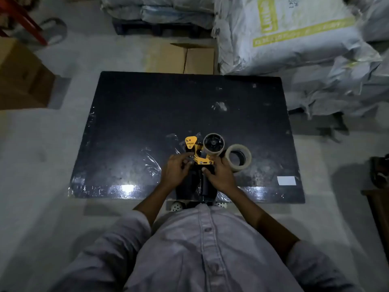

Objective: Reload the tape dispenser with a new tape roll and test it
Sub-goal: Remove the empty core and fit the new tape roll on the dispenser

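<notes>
Yellow metal marks the tape dispenser [196, 153], which lies on the black worktop [147, 106] in the lower middle of the frame, its spool carrying a nearly spent roll [213, 144]. The left hand [175, 170] pinches the dispenser's left side near the yellow frame, fingers curled onto it. The right hand [220, 174] presses down on its dark handle, fingers closed over it. A fresh tape roll [239, 158] lies flat just right of the dispenser, touching the right hand's knuckles.

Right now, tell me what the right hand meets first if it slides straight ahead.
Probably the spare tape roll lying on the black table: the right hand already sits against its near edge, though depth is unclear.
</notes>
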Demonstrator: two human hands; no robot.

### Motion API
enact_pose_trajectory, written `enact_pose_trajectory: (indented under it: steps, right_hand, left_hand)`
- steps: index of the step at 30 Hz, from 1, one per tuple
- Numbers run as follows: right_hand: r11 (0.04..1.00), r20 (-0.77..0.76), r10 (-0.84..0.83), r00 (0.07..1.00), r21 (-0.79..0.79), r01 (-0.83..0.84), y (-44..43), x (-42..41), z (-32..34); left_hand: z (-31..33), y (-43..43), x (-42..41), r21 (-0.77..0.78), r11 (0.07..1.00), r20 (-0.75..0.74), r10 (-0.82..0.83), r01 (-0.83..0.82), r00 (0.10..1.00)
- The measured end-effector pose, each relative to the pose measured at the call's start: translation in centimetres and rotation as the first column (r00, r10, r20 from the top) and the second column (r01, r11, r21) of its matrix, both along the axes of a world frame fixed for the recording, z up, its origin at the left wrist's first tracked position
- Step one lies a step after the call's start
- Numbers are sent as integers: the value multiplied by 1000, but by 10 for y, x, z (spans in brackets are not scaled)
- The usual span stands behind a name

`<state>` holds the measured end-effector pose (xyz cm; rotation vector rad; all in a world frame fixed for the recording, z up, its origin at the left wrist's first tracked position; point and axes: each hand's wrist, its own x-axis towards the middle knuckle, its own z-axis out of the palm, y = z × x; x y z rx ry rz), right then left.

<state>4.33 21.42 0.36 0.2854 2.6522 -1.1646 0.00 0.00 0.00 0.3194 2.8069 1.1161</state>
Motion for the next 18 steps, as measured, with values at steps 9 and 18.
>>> enact_pose_trajectory:
  steps: [9, 18]
  right_hand:
    - [999, 63, -44, 997, 17, 43, 9, -11, 11]
    - [970, -24, -245, 969, -6, 245, 39, -61, 35]
  left_hand:
    - [13, 0, -26, -63, 998, 36, 30, -28, 999]
    - [48, 53, -105, -134, 986, 99, -86, 99, 991]
